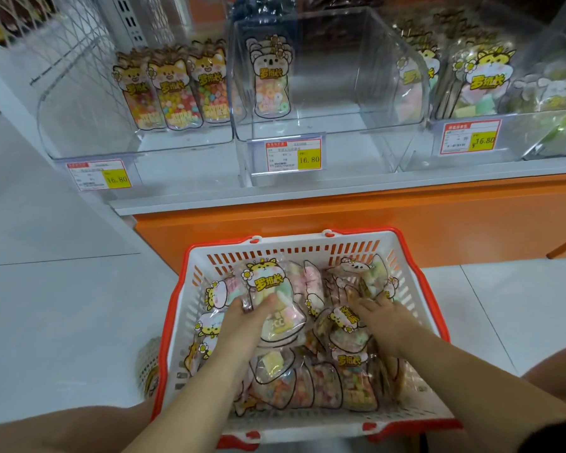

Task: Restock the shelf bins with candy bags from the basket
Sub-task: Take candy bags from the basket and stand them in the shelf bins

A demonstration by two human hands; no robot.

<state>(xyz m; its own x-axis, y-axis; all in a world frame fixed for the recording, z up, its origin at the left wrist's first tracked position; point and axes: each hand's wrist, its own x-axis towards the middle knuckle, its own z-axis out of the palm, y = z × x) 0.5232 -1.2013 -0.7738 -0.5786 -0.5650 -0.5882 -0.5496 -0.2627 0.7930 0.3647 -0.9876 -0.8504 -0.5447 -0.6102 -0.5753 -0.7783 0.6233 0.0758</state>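
The candy bag (268, 286), a clear pouch of pastel pieces with a yellow cartoon label, stands half-raised out of the pile at the far left of the basket (291, 250). The left hand (245, 325) grasps it at its lower half, thumb on the near face and fingers curled round its far side. Under and beside that grip lie many more pouches, overlapping. To the right of the grip, the right hand (386, 322) reaches into the bags on the basket's other side; its fingertips are buried among them, so I cannot tell whether it holds one.

Beyond and above the grip sit the clear shelf bins. Straight ahead is the middle bin (340, 93), with one pouch in it. Off to the left is the left bin (79, 109), with three pouches standing in a row. Far to the right is the right bin (510, 132), whose pouches appear to carry the same yellow label as the held one.

To do this step well, I would lift the bag straight up, so that the slippery neighbours do not drag along. Then match label to bin before carrying, probably rightward, and stand it upright, label facing out.
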